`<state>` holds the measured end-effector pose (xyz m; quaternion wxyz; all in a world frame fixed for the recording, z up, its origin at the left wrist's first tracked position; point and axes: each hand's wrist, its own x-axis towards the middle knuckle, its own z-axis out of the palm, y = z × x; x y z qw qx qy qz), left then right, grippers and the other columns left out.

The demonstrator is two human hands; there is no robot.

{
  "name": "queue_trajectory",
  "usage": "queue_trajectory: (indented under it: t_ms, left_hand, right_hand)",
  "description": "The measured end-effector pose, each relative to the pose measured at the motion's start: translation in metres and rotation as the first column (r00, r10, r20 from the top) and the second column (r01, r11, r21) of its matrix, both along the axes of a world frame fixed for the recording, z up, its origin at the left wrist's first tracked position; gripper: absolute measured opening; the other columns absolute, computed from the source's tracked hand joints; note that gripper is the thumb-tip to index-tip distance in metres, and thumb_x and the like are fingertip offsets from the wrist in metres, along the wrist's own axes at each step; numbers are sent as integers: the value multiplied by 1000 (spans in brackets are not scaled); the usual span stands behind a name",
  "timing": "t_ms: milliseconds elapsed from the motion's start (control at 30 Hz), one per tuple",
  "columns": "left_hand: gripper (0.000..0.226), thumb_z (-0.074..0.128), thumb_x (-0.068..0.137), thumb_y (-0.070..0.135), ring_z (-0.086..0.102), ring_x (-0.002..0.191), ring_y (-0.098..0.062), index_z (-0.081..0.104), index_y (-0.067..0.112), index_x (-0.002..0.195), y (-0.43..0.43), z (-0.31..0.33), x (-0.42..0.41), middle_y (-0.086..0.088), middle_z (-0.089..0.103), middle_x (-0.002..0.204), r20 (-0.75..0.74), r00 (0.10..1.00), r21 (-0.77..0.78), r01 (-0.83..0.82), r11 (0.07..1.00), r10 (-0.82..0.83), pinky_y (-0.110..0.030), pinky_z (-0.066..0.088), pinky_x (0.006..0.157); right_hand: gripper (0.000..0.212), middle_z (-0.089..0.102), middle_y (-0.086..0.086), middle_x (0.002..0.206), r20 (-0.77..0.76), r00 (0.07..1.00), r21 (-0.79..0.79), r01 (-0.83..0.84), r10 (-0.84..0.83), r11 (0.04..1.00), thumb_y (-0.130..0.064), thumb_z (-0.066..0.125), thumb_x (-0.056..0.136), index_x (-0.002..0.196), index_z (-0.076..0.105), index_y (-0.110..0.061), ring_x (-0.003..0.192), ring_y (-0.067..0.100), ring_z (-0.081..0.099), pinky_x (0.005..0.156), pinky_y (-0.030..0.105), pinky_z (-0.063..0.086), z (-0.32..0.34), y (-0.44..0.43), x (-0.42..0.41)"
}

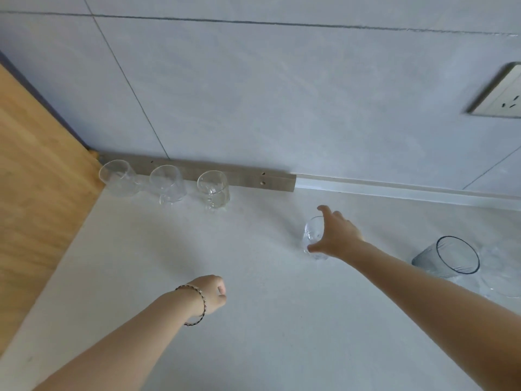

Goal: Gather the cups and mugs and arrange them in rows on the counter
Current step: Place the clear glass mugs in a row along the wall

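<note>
right hand (335,235) wrapping glass (313,238), fingers spread, not clearly clamped | left hand (212,292) curling into an empty fist | glass looking light, slick, fragile; gripping mid-wall is safest | row (166,183) waiting

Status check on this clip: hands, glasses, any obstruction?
Right hand closed around small clear glass on counter. Left hand fisted, empty. Three glass mugs in row at wall. Path clear.

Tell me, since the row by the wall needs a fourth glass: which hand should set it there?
Right. The right hand already has its grip around the small clear glass, near the row's open end beside the third mug. The left hand is curled, holding nothing.
</note>
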<state>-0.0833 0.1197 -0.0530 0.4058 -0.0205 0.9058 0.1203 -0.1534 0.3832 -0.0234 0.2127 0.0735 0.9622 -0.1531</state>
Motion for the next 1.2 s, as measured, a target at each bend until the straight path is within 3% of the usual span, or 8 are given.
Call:
queue_trajectory:
  t_ms: [167,333,600,667,767,867,1100,1200]
  left_hand:
    - [24,41,92,22,53,106,-17,57,19,110,-25,-1,-18,-1,57,122,13,998,0,-54,999,54,-26,42,97]
    - [30,42,93,24,53,116,-17,56,16,118,-40,-5,-33,0,55,129,26,998,24,-58,998,57,-26,41,99]
    - [25,43,92,25,53,119,-17,55,19,113,-44,-13,-45,0,55,129,22,1000,32,19,999,-20,-26,41,101]
    - [30,43,93,25,52,120,-17,54,16,119,-37,-15,-46,0,54,131,10,999,31,52,998,-52,-26,41,101]
    - [31,42,93,25,52,120,-16,54,17,120,-19,-15,-45,0,54,131,-2,992,9,128,992,-128,-24,39,100]
    - [18,41,91,20,55,100,-18,57,22,100,8,-16,-44,-3,62,119,-13,977,-27,210,977,-211,-22,41,87]
    - [29,43,92,22,54,116,-18,57,17,118,84,-9,-28,-2,57,126,-44,960,-26,276,961,-277,-21,41,94]
    - [30,43,93,22,53,119,-17,56,16,119,107,-6,-19,-1,55,129,-38,956,-10,289,957,-289,-20,40,96]
  right_hand:
    - [83,45,6,133,-76,988,-12,-132,131,991,-30,78,67,134,32,-15,118,30,49,93,35,44,-4,-66,-62]
    - [86,42,7,136,-73,990,-20,-121,119,992,-28,79,67,138,31,-16,126,30,45,97,34,42,-15,-101,-100]
    - [82,24,9,150,-151,987,-144,-71,49,987,-14,68,79,146,22,-14,136,28,33,109,35,35,-27,-93,-65]
    - [78,22,9,150,-94,994,-108,-70,60,992,-18,64,83,147,20,-14,137,28,31,111,36,33,-33,-74,-33]
    - [56,44,4,140,136,984,-88,-105,116,991,-23,58,88,140,38,-19,128,22,44,103,32,39,-37,-28,17]
    - [37,60,-1,125,267,958,-50,-89,99,995,-23,55,89,126,53,-21,115,18,55,87,27,42,-27,32,53]
    - [45,47,7,132,-70,965,43,256,-253,966,-16,56,87,132,50,-17,121,28,51,99,34,44,8,163,68]
    - [55,39,11,136,-153,956,122,270,-251,955,-19,60,85,137,43,-18,126,30,41,107,37,36,12,192,58]
